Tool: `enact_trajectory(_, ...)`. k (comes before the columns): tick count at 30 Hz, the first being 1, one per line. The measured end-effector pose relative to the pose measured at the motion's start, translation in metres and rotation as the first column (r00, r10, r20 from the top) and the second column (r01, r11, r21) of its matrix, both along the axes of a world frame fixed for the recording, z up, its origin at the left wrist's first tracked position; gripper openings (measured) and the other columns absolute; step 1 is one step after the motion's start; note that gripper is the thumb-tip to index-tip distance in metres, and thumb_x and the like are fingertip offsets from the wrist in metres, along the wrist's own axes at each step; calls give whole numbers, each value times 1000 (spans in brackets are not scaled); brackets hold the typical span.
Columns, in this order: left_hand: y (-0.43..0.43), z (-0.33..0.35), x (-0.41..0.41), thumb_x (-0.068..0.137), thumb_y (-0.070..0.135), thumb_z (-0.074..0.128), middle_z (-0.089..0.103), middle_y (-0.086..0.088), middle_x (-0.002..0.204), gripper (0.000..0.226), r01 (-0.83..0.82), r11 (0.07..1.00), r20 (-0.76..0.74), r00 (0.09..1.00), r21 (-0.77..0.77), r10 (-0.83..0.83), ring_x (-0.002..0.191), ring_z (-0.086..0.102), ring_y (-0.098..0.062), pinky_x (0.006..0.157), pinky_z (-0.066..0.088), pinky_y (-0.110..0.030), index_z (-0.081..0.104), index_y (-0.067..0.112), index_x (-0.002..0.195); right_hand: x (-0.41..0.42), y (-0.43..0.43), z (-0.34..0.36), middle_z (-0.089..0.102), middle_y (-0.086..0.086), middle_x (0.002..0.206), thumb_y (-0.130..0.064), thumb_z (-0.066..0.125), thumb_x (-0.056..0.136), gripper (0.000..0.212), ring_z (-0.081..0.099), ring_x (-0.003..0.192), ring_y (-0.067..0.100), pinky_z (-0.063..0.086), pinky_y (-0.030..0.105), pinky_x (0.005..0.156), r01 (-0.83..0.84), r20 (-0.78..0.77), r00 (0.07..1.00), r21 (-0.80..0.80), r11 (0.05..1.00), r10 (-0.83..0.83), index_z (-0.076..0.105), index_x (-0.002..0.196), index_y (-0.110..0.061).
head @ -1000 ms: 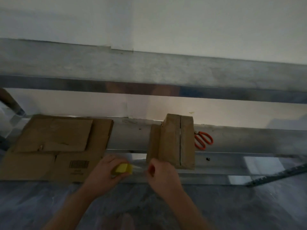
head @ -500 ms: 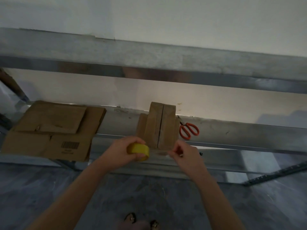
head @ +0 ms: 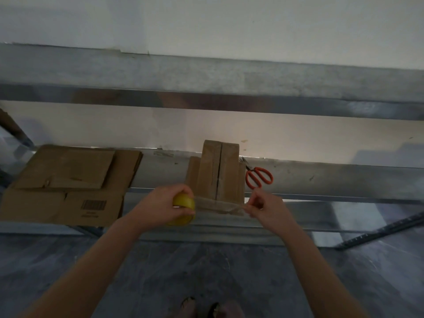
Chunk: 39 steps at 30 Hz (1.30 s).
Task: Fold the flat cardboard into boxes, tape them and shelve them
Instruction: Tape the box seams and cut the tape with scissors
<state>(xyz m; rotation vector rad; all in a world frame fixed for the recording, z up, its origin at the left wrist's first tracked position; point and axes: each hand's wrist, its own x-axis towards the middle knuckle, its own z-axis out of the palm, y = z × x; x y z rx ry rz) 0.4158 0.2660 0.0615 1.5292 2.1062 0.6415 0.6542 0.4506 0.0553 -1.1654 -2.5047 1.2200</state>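
The place reads as a plain storeroom or packing area. Two galvanised metal shelves are seen running across the view, an upper shelf [head: 229,74] at twelve o'clock and a lower shelf [head: 332,180] beneath it, backed by a bare pale wall [head: 229,24]. Flat cardboard [head: 68,173], one sheet printed with a barcode, is stacked on the lower shelf at nine o'clock. A folded box [head: 218,168] is stood at the centre, with orange scissors [head: 260,177] laid just beside it at three o'clock. A yellow tape roll [head: 183,204] with a drawn-out tape strip [head: 218,205] is held before the box. A grey concrete floor [head: 195,271] is shown at six o'clock, and a slotted metal rail [head: 378,231] at four.
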Motion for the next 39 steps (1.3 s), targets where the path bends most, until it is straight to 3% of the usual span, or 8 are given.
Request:
enact_trajectory(3,-1,-6,-9,77,48,74,57,31,96,28,3,999,72,997,-38,0,92,52,13,63,41,-8,60,44,101,-1,6,-9,70,1,72,-20,76,83,20,69,69,13,59,42,77,5,-4,1000,-67,998,-5,57,76,-20)
enact_trajectory(7,6,-19,-19,80,46,68,54,19,93,30,-6,993,-203,979,-115,-18,86,54,-5,67,37,-23,61,31,105,-5,5,-24,71,2,69,-15,76,83,20,71,64,12,60,45,74,29,2,1000,-122,992,-29,57,76,-20)
enact_trajectory(13,24,-31,-20,81,47,66,45,13,96,34,30,987,-277,958,-156,-73,89,49,-10,70,36,-27,60,25,107,-8,14,-40,69,3,71,-16,76,83,23,70,64,13,60,46,73,71,22,997,-128,989,-68,56,74,-21)
enact_trajectory(18,26,-46,-18,82,44,65,54,5,108,39,14,978,-262,963,-207,-69,99,55,-14,79,45,-30,60,21,114,-13,17,-51,65,2,71,-11,74,84,25,66,63,13,61,41,71,76,39,997,-135,988,-71,54,73,-19)
enact_trajectory(25,30,-58,-20,82,46,63,52,10,115,42,-27,983,-256,967,-181,-21,100,57,-15,78,47,-31,53,29,120,-26,17,-64,65,7,85,-14,66,91,17,67,76,19,60,39,77,115,43,993,-147,982,-110,53,81,-20)
enact_trajectory(31,38,-57,-20,85,46,58,52,12,131,58,-63,987,-263,965,-145,23,101,61,-18,79,52,-35,34,36,136,-43,14,-74,65,2,83,-14,65,91,14,66,76,16,59,44,78,265,-87,953,-215,940,-289,55,85,-21)
enact_trajectory(35,42,-58,-20,85,47,59,54,11,130,60,-94,987,-243,968,-132,60,98,62,-17,77,51,-34,32,35,137,-55,7,-75,63,-3,98,-15,66,91,23,67,89,19,60,43,79,362,-177,890,-287,887,-420,49,98,-28)
enact_trajectory(39,45,-58,-24,85,48,61,57,8,127,61,-122,985,-220,971,-126,92,97,61,-17,79,52,-34,31,34,136,-61,-6,-79,56,-5,110,-27,70,89,27,62,97,12,55,32,84,468,-215,842,-166,868,-495,52,108,-23)
